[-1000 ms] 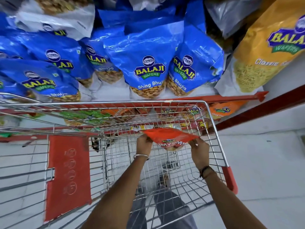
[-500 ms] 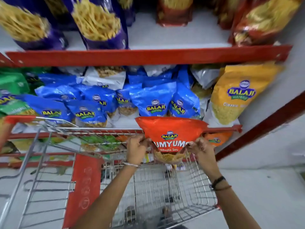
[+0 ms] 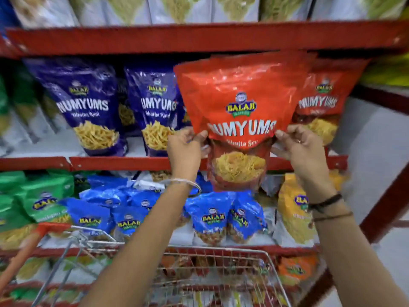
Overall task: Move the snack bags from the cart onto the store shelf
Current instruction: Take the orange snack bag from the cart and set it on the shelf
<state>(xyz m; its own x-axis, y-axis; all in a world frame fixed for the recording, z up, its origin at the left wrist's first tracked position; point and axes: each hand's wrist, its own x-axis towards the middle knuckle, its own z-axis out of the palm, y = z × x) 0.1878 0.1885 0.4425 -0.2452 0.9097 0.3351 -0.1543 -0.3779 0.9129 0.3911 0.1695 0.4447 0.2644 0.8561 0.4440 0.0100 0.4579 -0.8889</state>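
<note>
Red bag (image 3: 238,107) is hanging upright in front of the middle shelf (image 3: 119,162), above the cart (image 3: 221,258). Left hand (image 3: 186,149) is pinching the bag's left edge at mid-height; right hand (image 3: 298,149) is pinching the right edge, both closed on the bag. Bag is overlapping a second red bag (image 3: 321,103) standing on the shelf at far right. Two purple bags (image 3: 88,103) are standing to the left. Blue bags (image 3: 212,216) are lying on the shelf below.
</note>
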